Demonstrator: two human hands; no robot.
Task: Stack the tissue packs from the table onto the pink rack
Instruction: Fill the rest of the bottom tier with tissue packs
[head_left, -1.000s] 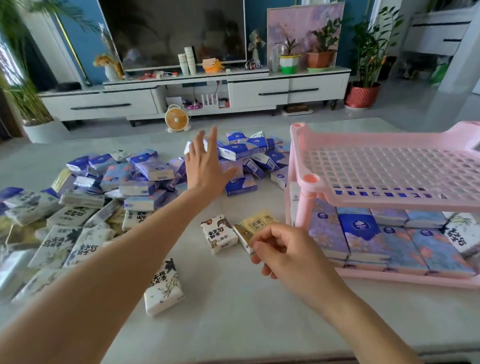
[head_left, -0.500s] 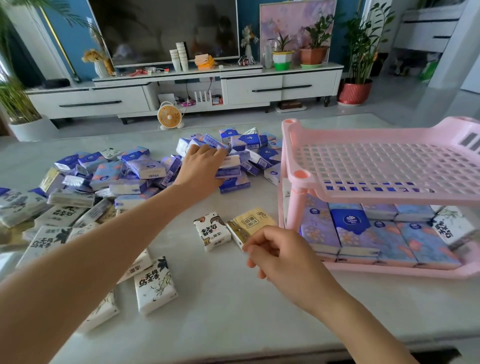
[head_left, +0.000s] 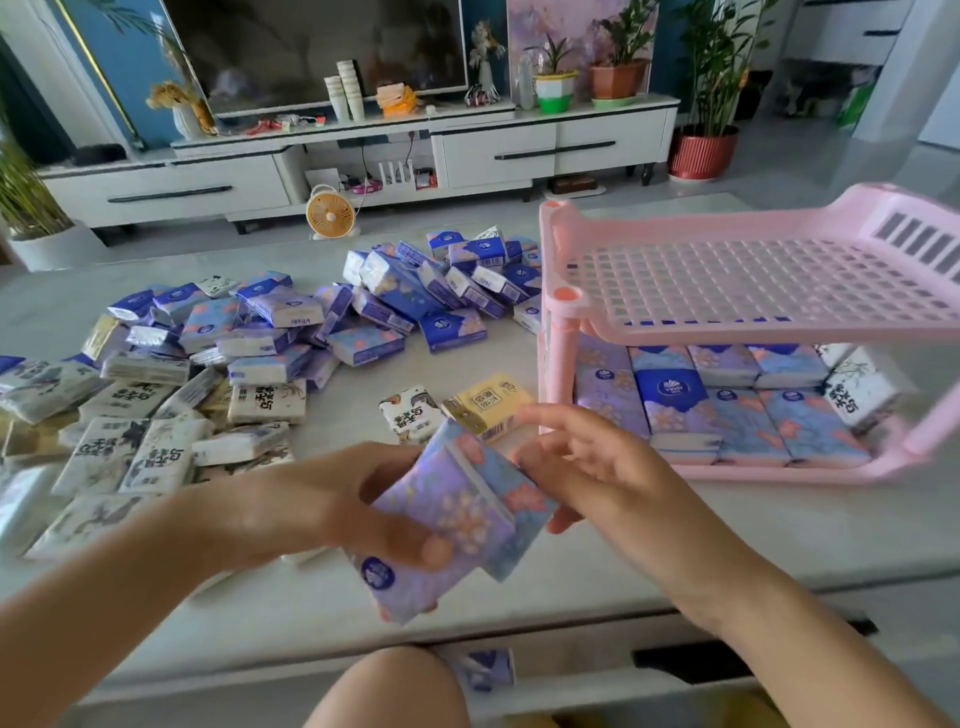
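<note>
left hand (head_left: 358, 512) clamps two purple flower-print soft tissue packs (head_left: 462, 512), thumb across the front face, fingers behind. They sit low in front of the pink plastic two-tier rack (head_left: 727, 332), left of its front-left post, above the pale stone-look table (head_left: 597, 566)

right hand (head_left: 592, 478) meets the packs on their rack side, fingers half-bent at the edge, thumb near the lower corner. It's blurred, so we cannot tell whether it grips or only steadies

we read this as squaring the pair face to face so it goes in as one flat block, like the rows of stacked packs (head_left: 737, 421) already lying flat on the rack's lower tier

supply, all left of the rack:
- heap of blue and purple packs (head_left: 374, 322), reaching toward the back-left post
- white packs with black print (head_left: 150, 452), well left of the rack
- yellow pack (head_left: 491, 405) and white cartoon-print pack (head_left: 410, 413), just left of the front-left post

our call: the lower tier looks full along its front, so the lattice upper tier is the likely next slot, and the pair has to lift over its raised rim. Most stock is still off the rack, so plenty left to do

risk: slick wrappers, the two packs can shear apart in the handover
</note>
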